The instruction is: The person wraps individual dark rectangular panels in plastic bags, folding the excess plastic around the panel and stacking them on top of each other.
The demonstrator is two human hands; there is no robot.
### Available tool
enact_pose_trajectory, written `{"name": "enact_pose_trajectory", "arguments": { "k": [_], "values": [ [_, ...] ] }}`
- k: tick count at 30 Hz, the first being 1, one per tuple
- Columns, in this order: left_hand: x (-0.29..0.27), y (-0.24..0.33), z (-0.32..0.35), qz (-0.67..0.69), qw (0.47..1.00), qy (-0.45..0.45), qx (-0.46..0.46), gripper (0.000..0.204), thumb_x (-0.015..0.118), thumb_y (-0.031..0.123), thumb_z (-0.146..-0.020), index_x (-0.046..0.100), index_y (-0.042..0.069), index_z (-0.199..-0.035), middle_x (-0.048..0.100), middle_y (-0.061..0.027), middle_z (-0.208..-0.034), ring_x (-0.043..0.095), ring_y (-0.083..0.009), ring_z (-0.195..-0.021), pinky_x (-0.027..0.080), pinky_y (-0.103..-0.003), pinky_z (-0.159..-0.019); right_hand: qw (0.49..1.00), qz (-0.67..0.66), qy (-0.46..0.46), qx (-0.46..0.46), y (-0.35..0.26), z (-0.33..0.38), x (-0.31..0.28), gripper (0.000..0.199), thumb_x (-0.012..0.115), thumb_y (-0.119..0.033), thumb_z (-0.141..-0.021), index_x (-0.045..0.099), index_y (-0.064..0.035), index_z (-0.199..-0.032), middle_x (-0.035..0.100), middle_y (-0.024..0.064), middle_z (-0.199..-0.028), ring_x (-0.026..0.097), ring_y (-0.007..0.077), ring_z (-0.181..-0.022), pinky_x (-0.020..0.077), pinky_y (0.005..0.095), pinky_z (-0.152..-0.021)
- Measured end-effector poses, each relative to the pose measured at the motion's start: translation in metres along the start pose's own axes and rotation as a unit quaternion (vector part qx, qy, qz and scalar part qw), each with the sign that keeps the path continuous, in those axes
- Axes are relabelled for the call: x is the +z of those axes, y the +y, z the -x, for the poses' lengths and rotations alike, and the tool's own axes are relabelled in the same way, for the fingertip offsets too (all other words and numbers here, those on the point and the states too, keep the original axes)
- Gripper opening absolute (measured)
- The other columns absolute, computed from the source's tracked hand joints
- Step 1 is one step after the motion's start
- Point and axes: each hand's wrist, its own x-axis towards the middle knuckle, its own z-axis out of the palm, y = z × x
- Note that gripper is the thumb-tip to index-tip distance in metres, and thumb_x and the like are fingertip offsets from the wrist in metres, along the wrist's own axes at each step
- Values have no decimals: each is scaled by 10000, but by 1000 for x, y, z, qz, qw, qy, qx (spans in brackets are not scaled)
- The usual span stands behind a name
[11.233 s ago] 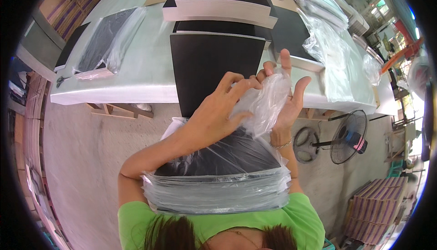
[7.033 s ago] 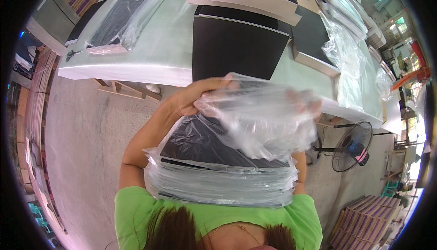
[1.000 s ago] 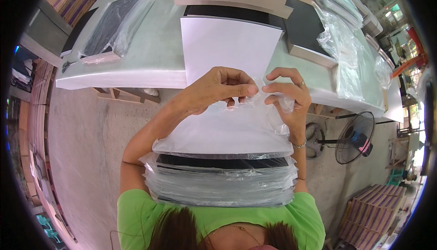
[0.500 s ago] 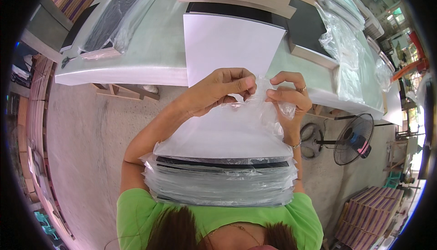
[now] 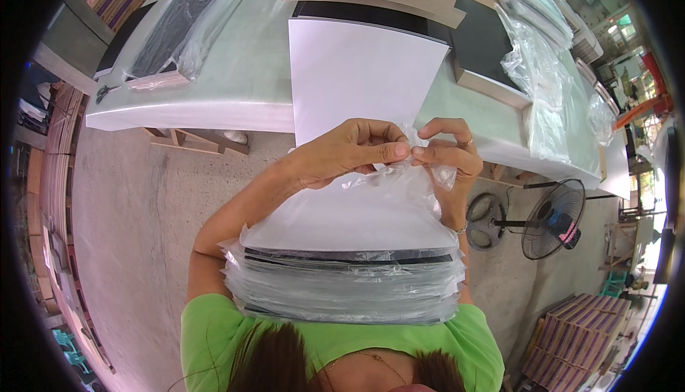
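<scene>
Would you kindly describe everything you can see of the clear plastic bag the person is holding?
The clear plastic bag is thin, glossy and wrinkled, with a white sheet showing through it. It lies on top of a stack of bagged dark panels held against the person's chest. Its far end is bunched and crumpled where the left hand and the right hand pinch it between thumbs and fingertips, above the edge of the pale table.

The clear bag point(image 5: 399, 199) blurs the white sheet point(image 5: 357, 214) inside; the wrapped stack point(image 5: 342, 285) hides both forearms.
</scene>
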Motion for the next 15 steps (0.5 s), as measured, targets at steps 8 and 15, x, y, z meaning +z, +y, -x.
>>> {"name": "enact_pose_trajectory", "arguments": {
  "k": [8, 15],
  "values": [
    [3, -2, -1, 96, 995, -18, 0, 414, 609, 477, -822, 573, 88, -959, 538, 35, -824, 513, -45, -770, 394, -138, -614, 995, -85, 38, 20, 8, 5, 4, 198, 659, 110, -658, 671, -43, -784, 571, 152, -960, 569, 115, -685, 483, 211, -565],
    [7, -2, 3, 62, 996, 51, -38, 387, 611, 455, -828, 579, 83, -929, 548, 12, -832, 516, -86, -753, 428, -199, -636, 998, -49, 34, 21, 15, 10, 2, 231, 670, 105, -622, 690, -61, -782, 578, 132, -946, 566, 120, -713, 465, 196, -559]
  ]
}}
